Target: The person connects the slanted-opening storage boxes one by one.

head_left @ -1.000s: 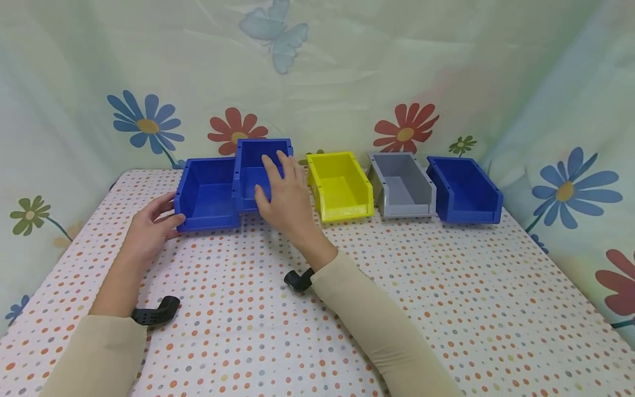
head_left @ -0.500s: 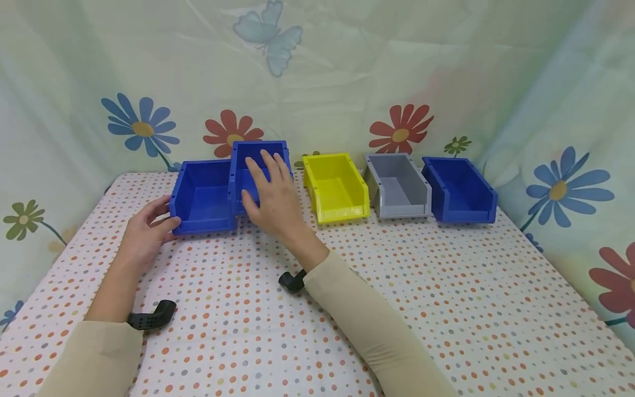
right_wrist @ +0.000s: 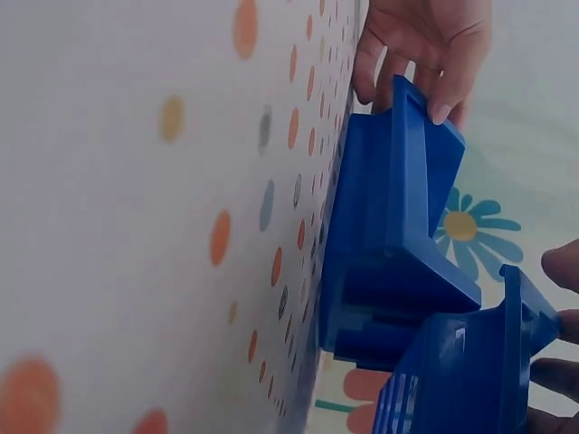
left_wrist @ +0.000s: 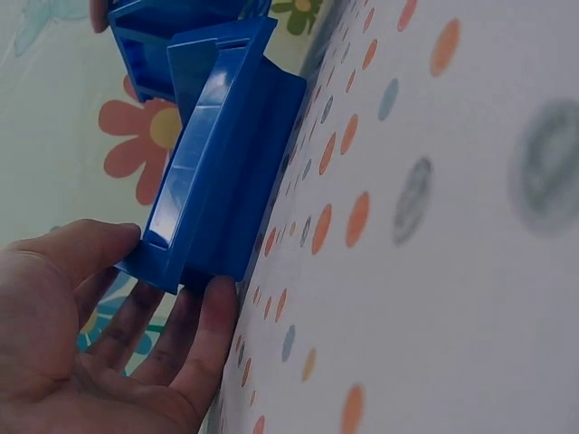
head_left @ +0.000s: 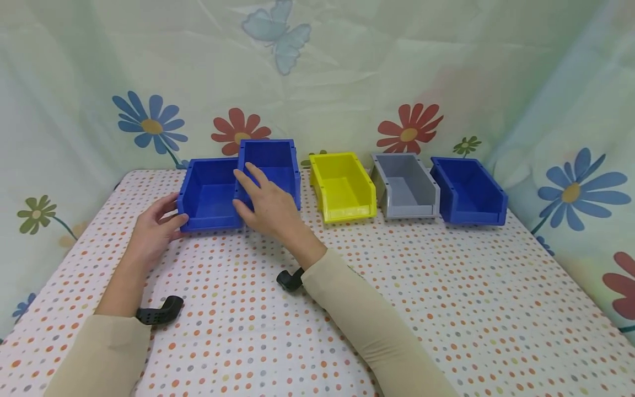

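At the left of the row, my left hand [head_left: 151, 234] grips a blue storage bin [head_left: 215, 222] by its front left corner. In the left wrist view its thumb lies on the bin's front edge and the fingers reach under and behind the corner. A second blue bin [head_left: 268, 151] sits higher, with its left side against the first bin's right side. My right hand [head_left: 273, 215] lies over the front left of this second bin, fingers extended across its left wall. The right wrist view has those fingertips [right_wrist: 565, 325] right at the rim. Both bins hold nothing.
To the right stand a yellow bin [head_left: 342, 190], a grey bin [head_left: 407, 190] and another blue bin [head_left: 471, 193]. A dotted cloth [head_left: 377, 275] covers the table, and a flowered curtain [head_left: 342, 71] hangs behind the row.
My right hand has shifted left from the middle of the second blue bin to its left wall. The left hand keeps its grip on the first bin, and the other bins stay put.
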Demonstrator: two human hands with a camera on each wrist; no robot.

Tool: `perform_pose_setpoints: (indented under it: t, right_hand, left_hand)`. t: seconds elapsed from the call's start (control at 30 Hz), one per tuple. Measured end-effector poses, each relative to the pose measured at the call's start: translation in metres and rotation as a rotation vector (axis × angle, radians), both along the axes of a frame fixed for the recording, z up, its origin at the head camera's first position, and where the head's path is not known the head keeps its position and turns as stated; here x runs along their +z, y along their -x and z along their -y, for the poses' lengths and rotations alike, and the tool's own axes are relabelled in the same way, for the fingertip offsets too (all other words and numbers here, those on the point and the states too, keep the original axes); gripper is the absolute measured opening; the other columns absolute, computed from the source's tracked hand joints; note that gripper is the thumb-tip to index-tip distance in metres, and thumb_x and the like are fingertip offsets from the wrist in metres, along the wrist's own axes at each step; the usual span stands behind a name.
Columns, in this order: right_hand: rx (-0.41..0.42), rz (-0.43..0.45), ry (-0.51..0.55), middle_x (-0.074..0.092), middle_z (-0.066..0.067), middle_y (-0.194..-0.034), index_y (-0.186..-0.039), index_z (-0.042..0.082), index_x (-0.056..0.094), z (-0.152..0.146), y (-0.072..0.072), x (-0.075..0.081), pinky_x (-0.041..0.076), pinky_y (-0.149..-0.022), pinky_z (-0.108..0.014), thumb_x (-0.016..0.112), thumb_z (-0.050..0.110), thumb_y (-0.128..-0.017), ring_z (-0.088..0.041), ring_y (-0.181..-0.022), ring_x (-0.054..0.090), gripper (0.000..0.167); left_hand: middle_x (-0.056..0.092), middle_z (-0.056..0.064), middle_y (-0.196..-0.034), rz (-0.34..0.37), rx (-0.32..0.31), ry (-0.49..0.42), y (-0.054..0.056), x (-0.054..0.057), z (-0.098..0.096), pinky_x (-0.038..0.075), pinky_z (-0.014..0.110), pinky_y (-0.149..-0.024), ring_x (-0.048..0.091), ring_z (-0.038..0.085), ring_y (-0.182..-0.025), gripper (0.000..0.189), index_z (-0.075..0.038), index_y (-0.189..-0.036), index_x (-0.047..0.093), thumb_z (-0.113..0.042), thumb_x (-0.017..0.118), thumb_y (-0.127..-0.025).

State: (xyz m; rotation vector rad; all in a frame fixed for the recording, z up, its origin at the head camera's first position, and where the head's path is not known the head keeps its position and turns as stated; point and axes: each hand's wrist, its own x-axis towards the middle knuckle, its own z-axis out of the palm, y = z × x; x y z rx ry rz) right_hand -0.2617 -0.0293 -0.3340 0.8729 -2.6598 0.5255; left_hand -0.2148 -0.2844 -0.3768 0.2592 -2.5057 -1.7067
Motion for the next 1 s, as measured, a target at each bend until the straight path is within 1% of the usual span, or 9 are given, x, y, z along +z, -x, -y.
perform_pose_setpoints:
  t: [0.1, 0.2, 0.33, 0.43, 0.53, 0.7, 0.77, 0.87, 1.0]
  right_hand:
    - [0.008, 0.000, -0.022, 0.029, 0.000, -0.171, -0.164, 0.026, 0.032, -0.0005, 0.0002, -0.0001, 0.050, -0.057, -0.023, 0.053, 0.041, -0.106, -0.024, -0.112, 0.069, 0.063]
    - [0.014, 0.003, -0.029, 0.028, 0.003, -0.171, -0.164, 0.026, 0.032, -0.0006, 0.0012, -0.0003, 0.043, -0.050, -0.023, 0.053, 0.039, -0.107, -0.020, -0.094, 0.068, 0.062]
    - [0.022, 0.002, -0.039, 0.026, 0.005, -0.172, -0.164, 0.026, 0.030, 0.0009, 0.0032, -0.0009, 0.039, -0.047, -0.022, 0.053, 0.038, -0.107, -0.016, -0.071, 0.058, 0.063]
    - [0.028, 0.000, -0.045, 0.026, 0.006, -0.172, -0.165, 0.027, 0.030, 0.0025, 0.0044, -0.0008, 0.037, -0.046, -0.022, 0.053, 0.037, -0.107, -0.015, -0.061, 0.051, 0.063]
    - [0.032, 0.001, -0.053, 0.026, 0.007, -0.172, -0.164, 0.027, 0.030, 0.0035, 0.0049, -0.0002, 0.035, -0.045, -0.022, 0.053, 0.037, -0.107, -0.015, -0.057, 0.048, 0.063]
    - [0.044, 0.013, -0.055, 0.026, 0.007, -0.172, -0.164, 0.027, 0.032, 0.0039, 0.0050, 0.0018, 0.032, -0.044, -0.021, 0.053, 0.037, -0.107, -0.015, -0.052, 0.045, 0.062]
    - [0.046, 0.020, -0.052, 0.026, 0.008, -0.172, -0.164, 0.028, 0.032, 0.0035, 0.0052, 0.0027, 0.032, -0.044, -0.021, 0.054, 0.037, -0.107, -0.015, -0.051, 0.044, 0.062]
    - [0.047, 0.034, -0.055, 0.024, 0.008, -0.172, -0.164, 0.028, 0.031, 0.0023, 0.0067, 0.0031, 0.031, -0.045, -0.021, 0.053, 0.038, -0.107, -0.015, -0.051, 0.043, 0.062]
    - [0.053, 0.052, -0.059, 0.023, 0.009, -0.172, -0.164, 0.029, 0.031, 0.0017, 0.0088, 0.0032, 0.032, -0.045, -0.021, 0.053, 0.039, -0.107, -0.015, -0.051, 0.044, 0.062]
  left_hand:
    - [0.034, 0.016, -0.167, 0.005, -0.006, 0.002, 0.0011, 0.0009, -0.0013, 0.057, 0.012, -0.080, 0.043, 0.039, -0.148, 0.066, -0.021, -0.165, 0.027, -0.028, 0.056, -0.107]
    - [0.033, 0.014, -0.168, 0.024, 0.000, 0.019, 0.0017, 0.0013, -0.0015, 0.058, 0.016, -0.084, 0.043, 0.037, -0.149, 0.066, -0.022, -0.166, 0.026, -0.029, 0.056, -0.107]
    - [0.033, 0.012, -0.168, 0.043, 0.009, 0.037, 0.0014, 0.0014, -0.0007, 0.059, 0.027, -0.096, 0.043, 0.036, -0.149, 0.066, -0.023, -0.166, 0.026, -0.030, 0.056, -0.107]
    - [0.033, 0.012, -0.168, 0.044, 0.013, 0.039, 0.0005, 0.0013, 0.0000, 0.057, 0.035, -0.102, 0.043, 0.036, -0.149, 0.066, -0.024, -0.166, 0.026, -0.031, 0.056, -0.107]
    - [0.033, 0.012, -0.168, 0.042, 0.015, 0.037, -0.0004, 0.0014, 0.0005, 0.057, 0.037, -0.103, 0.043, 0.036, -0.149, 0.066, -0.024, -0.166, 0.026, -0.030, 0.056, -0.107]
    - [0.033, 0.013, -0.168, 0.038, 0.016, 0.036, -0.0010, 0.0019, 0.0010, 0.059, 0.027, -0.095, 0.043, 0.036, -0.149, 0.066, -0.023, -0.166, 0.026, -0.029, 0.056, -0.107]
    - [0.034, 0.013, -0.168, 0.036, 0.016, 0.036, -0.0007, 0.0018, 0.0011, 0.059, 0.027, -0.095, 0.043, 0.035, -0.149, 0.066, -0.023, -0.166, 0.026, -0.029, 0.056, -0.107]
    - [0.034, 0.012, -0.167, 0.030, 0.016, 0.032, 0.0006, 0.0011, 0.0003, 0.058, 0.032, -0.099, 0.043, 0.035, -0.149, 0.066, -0.023, -0.165, 0.027, -0.030, 0.057, -0.107]
    - [0.034, 0.011, -0.168, 0.026, 0.014, 0.030, 0.0015, 0.0000, 0.0004, 0.055, 0.043, -0.106, 0.044, 0.035, -0.149, 0.065, -0.023, -0.165, 0.027, -0.029, 0.056, -0.107]
